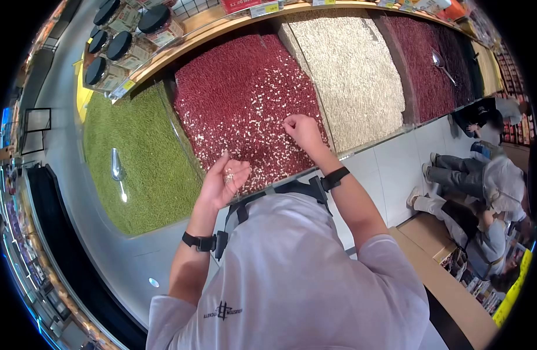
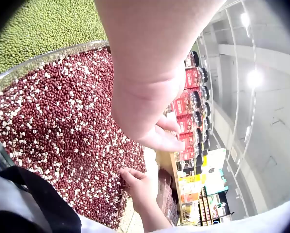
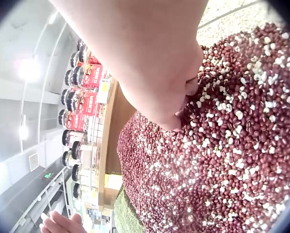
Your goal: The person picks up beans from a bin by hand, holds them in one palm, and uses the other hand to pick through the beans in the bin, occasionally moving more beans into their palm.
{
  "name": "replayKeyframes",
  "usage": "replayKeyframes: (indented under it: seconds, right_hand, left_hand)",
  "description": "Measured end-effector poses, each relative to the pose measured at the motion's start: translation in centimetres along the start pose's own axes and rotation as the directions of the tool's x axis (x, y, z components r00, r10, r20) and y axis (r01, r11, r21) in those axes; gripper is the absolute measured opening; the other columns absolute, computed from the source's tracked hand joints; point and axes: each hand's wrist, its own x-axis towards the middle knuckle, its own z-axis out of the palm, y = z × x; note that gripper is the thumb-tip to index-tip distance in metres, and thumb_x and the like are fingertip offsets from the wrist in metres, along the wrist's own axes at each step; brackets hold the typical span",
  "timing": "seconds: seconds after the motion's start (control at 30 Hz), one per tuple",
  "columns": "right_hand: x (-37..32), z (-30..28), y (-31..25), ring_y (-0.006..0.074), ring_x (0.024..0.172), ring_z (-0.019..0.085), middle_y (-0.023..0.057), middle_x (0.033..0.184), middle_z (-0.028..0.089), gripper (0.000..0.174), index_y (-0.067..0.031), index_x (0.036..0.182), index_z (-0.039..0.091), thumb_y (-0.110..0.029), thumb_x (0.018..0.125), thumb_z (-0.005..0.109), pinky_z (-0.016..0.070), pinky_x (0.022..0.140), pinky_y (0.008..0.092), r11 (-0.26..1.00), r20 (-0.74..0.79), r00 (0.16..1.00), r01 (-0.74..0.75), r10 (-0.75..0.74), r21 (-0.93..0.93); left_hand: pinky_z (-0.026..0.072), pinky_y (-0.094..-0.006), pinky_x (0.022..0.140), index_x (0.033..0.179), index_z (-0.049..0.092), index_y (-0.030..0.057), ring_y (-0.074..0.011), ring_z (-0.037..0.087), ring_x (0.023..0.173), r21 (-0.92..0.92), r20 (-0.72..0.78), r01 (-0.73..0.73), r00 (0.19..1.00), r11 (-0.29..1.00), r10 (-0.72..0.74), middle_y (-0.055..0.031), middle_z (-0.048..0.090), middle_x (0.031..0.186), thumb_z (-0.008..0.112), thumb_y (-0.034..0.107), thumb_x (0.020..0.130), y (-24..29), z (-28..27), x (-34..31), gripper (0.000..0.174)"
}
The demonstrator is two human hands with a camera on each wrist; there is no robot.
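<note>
My left hand (image 1: 226, 179) is palm up over the near left edge of the red bean bin, fingers loosely extended, with a few pale beans (image 1: 229, 176) in the palm. My right hand (image 1: 306, 133) reaches over the right part of the same bin, its fingers bent and thumb near the index finger. Red beans (image 1: 219, 76) fill this bin, with many pale beans (image 3: 239, 115) scattered among them. In the right wrist view the right fingertips (image 3: 176, 124) are right at the beans' surface; I cannot tell whether they pinch one.
Green beans (image 1: 146, 163) with a metal scoop (image 1: 115, 163) fill the bin to the left. Pale grain (image 1: 353, 70) lies to the right, then darker red beans (image 1: 417, 64) with another scoop (image 1: 440, 61). Black-lidded jars (image 1: 128, 49) line the shelf behind. People (image 1: 484, 181) are at the right.
</note>
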Motion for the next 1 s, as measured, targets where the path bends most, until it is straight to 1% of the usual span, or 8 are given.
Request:
replayKeyframes:
  seconds: [0.3,0.4,0.5,0.6,0.73,0.83,0.9,1.0]
  right_hand:
    - [-2.1,-4.9,-4.4,0.0111,0.084,0.067,0.0066,0.095,0.073,0.021,-0.0020,0.100,0.073,-0.018,0.086,0.071,0.0510,0.078,0.0260,0.832,0.190,0.969,-0.233,0.157,0.504]
    - [-4.0,-6.3,-8.7,0.0102,0.083,0.065,0.0058,0.096,0.073,0.018,-0.0031,0.100,0.073,-0.013,0.085,0.070,0.0505,0.077,0.0247,0.779,0.258,0.965,-0.128,-0.045,0.614]
    - [-5.1,-6.7,-11.2,0.0093,0.087,0.065,0.0045,0.099,0.072,0.026,-0.0045,0.110,0.071,-0.006,0.084,0.069,0.0515,0.077,0.0240,0.797,0.362,0.897,-0.019,-0.253,0.603]
    - [-4.5,-6.1,-9.7,0.0093,0.084,0.064,0.0048,0.097,0.071,0.028,-0.0019,0.115,0.067,-0.005,0.087,0.065,0.0506,0.075,0.0231,0.704,0.360,0.921,-0.154,-0.152,0.693]
    - [-1.9,-5.5,-5.2,0.0095,0.078,0.065,0.0067,0.094,0.073,0.023,-0.0048,0.106,0.071,-0.016,0.087,0.069,0.0512,0.072,0.0262,0.840,0.201,0.975,-0.185,0.093,0.510]
    - [-0.6,-4.3,-4.5,0.0180,0.078,0.067,0.0089,0.090,0.071,0.020,-0.0066,0.101,0.072,-0.019,0.085,0.069,0.0518,0.073,0.0294,0.971,0.123,0.992,-0.056,0.028,0.231]
    - [0.4,-2.6,-4.5,0.0264,0.080,0.066,0.0112,0.088,0.068,0.017,-0.0070,0.096,0.072,-0.018,0.084,0.068,0.0522,0.074,0.0342,0.976,0.089,0.972,0.214,-0.217,0.040]
    - [1.6,-0.7,-4.4,0.0286,0.083,0.064,0.0115,0.087,0.066,0.014,-0.0058,0.093,0.071,-0.016,0.083,0.068,0.0514,0.077,0.0372,0.969,0.097,0.965,0.243,-0.245,0.035]
  left_hand:
    - [0.0610,-0.0396,0.079,0.097,0.064,-0.0062,-0.0338,0.070,0.092,0.008,0.045,0.030,0.999,1.000,-0.030,-0.0250,0.068,0.101,0.043,0.030,0.102,0.5,0.5,-0.1,0.042]
    - [0.0517,-0.0417,0.098,0.118,0.054,-0.0123,-0.0347,0.063,0.109,0.109,0.115,0.075,0.989,0.991,-0.087,-0.0267,0.062,0.116,0.034,0.029,0.103,0.3,1.9,0.2,0.048]
    - [0.0525,-0.0410,0.097,0.119,0.054,-0.0120,-0.0336,0.063,0.109,0.104,0.188,0.096,0.975,0.990,-0.115,-0.0260,0.062,0.116,0.034,0.028,0.103,-0.3,3.1,0.8,0.048]
    - [0.0535,-0.0406,0.095,0.120,0.053,-0.0115,-0.0330,0.064,0.106,0.076,0.206,0.115,0.970,0.990,-0.128,-0.0255,0.064,0.113,0.035,0.028,0.103,-0.5,3.5,1.0,0.047]
    - [0.0539,-0.0406,0.094,0.122,0.053,-0.0107,-0.0338,0.065,0.104,0.052,0.237,0.117,0.963,0.992,-0.126,-0.0252,0.064,0.113,0.036,0.028,0.102,-0.7,2.4,0.5,0.046]
    - [0.0535,-0.0412,0.095,0.124,0.053,-0.0104,-0.0344,0.064,0.106,0.039,0.240,0.108,0.964,0.993,-0.114,-0.0255,0.063,0.115,0.035,0.029,0.102,-1.0,1.7,0.0,0.048]
    - [0.0532,-0.0416,0.095,0.125,0.052,-0.0104,-0.0347,0.064,0.106,0.035,0.228,0.091,0.969,0.995,-0.096,-0.0256,0.063,0.116,0.035,0.029,0.102,-1.1,1.3,-0.4,0.049]
    - [0.0525,-0.0423,0.096,0.126,0.051,-0.0106,-0.0350,0.063,0.108,-0.001,0.231,0.074,0.970,0.997,-0.072,-0.0259,0.062,0.117,0.033,0.030,0.102,-0.9,0.6,-0.9,0.050]
